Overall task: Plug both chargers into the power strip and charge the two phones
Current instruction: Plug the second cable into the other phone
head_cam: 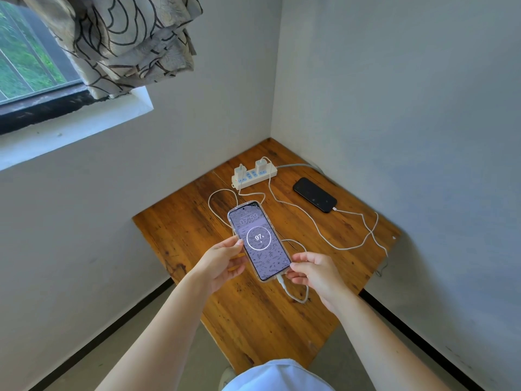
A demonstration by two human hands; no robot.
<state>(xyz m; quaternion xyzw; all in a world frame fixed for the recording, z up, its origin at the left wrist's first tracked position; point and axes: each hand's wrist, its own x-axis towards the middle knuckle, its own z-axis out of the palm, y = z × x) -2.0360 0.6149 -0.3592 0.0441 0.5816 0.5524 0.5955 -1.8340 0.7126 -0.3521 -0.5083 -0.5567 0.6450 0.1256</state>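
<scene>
Over table (253, 320), hands (222, 266) (315, 273) hold phone (259, 241), seemingly lifted, top toward strip (253, 176).

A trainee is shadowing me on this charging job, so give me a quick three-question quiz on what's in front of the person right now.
1. True or false: both chargers are plugged into the power strip.
2. The lit phone, held between the left hand and right hand, shows which number? A 79, B 97, C 50.
3. Fill in: the dark phone lies on the ____ with a white cable in its end.
Key: 1 true; 2 B; 3 table.
</scene>
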